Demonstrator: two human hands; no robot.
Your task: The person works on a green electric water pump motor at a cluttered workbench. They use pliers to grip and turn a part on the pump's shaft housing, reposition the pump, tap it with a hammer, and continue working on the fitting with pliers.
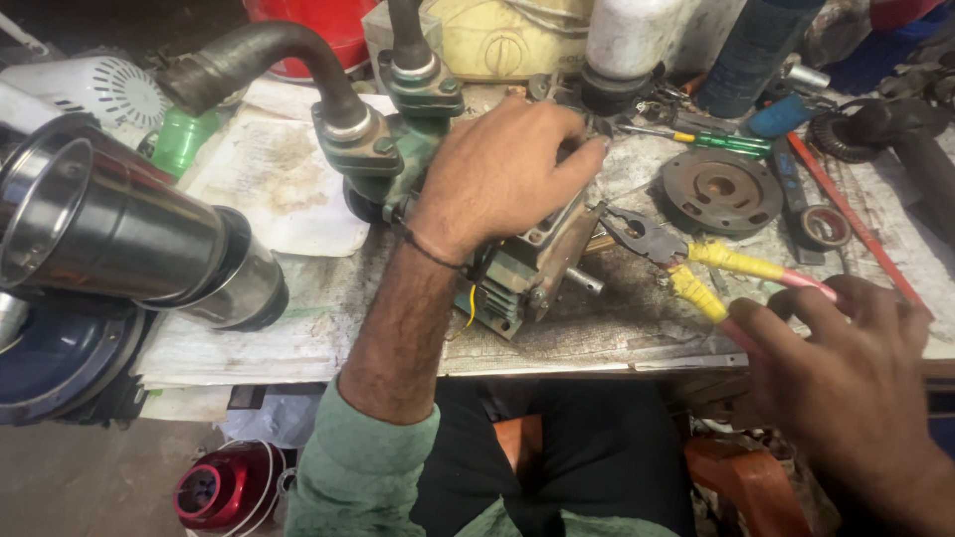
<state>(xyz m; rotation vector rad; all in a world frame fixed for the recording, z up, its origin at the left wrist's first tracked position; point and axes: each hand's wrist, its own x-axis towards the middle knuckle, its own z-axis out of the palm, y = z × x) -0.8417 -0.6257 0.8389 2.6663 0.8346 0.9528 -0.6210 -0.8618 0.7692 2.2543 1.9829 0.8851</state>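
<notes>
A person's left hand (502, 169) rests fingers-down, clasped over a green pump body (497, 254) lying mid-tabletop (617, 333). The right hand (846, 368), fingers apparently curled around the yellow-and-pink handles, holds pliers (686, 264) just beside the pump, their jaws near its metal plate.

The left hand (502, 169) covers the green pump's (517, 268) top; right of the pump, the blurred right hand (846, 368) hides the pliers' (686, 264) handle ends.

Workbench (617, 343), paper-covered: green pump (517, 268), pliers (696, 264), round flange (721, 189), screwdriver (721, 142), tape roll (826, 226), steel canister (119, 234).
</notes>
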